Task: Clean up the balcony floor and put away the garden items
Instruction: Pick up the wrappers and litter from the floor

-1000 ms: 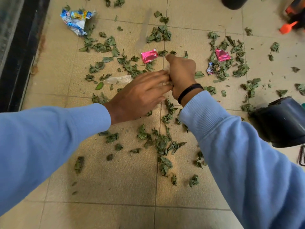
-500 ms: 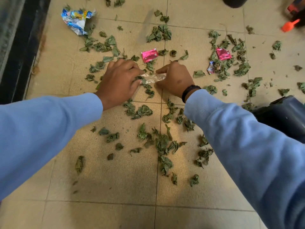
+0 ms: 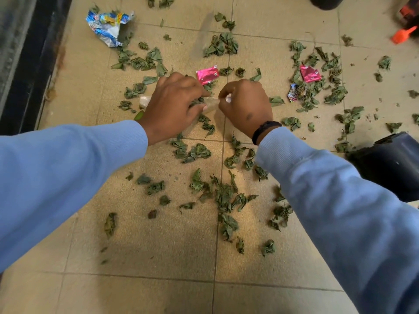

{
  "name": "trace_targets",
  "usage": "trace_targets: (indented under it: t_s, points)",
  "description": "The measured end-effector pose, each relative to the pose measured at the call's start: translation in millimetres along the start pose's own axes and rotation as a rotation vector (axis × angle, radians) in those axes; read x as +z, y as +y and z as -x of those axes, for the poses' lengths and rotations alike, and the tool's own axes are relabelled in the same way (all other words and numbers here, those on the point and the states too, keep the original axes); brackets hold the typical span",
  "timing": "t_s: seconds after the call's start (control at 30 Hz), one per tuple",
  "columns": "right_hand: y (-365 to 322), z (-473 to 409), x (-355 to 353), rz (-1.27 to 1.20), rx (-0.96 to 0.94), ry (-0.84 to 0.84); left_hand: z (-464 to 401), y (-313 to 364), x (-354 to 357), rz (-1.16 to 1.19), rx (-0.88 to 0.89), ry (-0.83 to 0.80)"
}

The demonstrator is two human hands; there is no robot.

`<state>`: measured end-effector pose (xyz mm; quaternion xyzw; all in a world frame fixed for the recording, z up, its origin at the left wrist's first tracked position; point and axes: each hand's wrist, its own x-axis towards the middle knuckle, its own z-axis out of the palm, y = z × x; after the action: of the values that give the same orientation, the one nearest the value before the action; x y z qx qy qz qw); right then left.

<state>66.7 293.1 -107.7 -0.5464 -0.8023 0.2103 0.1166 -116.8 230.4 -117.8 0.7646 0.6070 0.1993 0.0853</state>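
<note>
Head view, steeply down, close over floor (image 3: 158, 257)

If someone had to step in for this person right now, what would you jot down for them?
Left hand and right hand both pinch a clear plastic wrapper, held between them low over the tiled floor.
Still lying around: dried leaves all over, two pink wrappers, a small wrapper by the right pink one, a blue crumpled packet at top left.
A dark container lies by the right sleeve.
Done: little that shows. Left: bin the wrappers, gather the leaves.
</note>
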Motion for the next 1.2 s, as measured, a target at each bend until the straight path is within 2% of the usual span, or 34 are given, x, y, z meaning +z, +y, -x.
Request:
trace_targets:
  t_s: [0.13, 0.3, 0.53, 0.63, 0.77, 0.83, 0.93, 1.0, 1.1, 1.2]
  points:
    - [-1.9, -4.2, -9.2, -0.099, -0.029, 0.095, -3.6, 4.6, -3.6, 0.011, -0.024, 0.057]
    - [-1.4, -6.1, -19.9, -0.089, 0.019, 0.135, -1.2, 4.4, -5.1, 0.03, -0.048, 0.066]
    - [8.8, -5.9, -29.9, -0.016, 0.102, 0.3, 14.1, 2.7, -5.9, 0.017, -0.032, -0.048]
    - [10.6, -5.9, -34.2, 0.004, 0.093, 0.351, 17.4, 5.5, -8.8, 0.027, -0.072, 0.012]
    - [9.0, -4.9, -31.2, -0.029, 0.033, 0.38, 1.9, 12.6, -13.9, -0.021, -0.081, 0.197]
    - [6.5, -2.9, -28.7, -0.071, 0.008, 0.375, -9.3, 15.0, -18.7, -0.051, -0.057, 0.179]
    - [3.4, -2.7, -25.0, -0.253, 0.013, 0.364, -20.2, 15.5, -21.9, 0.037, -0.063, 0.061]
    - [-0.8, -2.3, -22.5, -0.476, 0.064, 0.318, -23.2, 16.2, -22.0, 0.146, -0.082, 0.08]
    - [-5.5, 1.4, -16.8, -0.893, 0.241, 0.216, -23.1, 22.3, -19.5, 0.415, -0.176, 0.14]
    - [-6.7, 3.6, -7.0, -1.231, 0.49, 0.093, -23.0, 33.4, -12.3, 0.536, -0.24, 0.19]
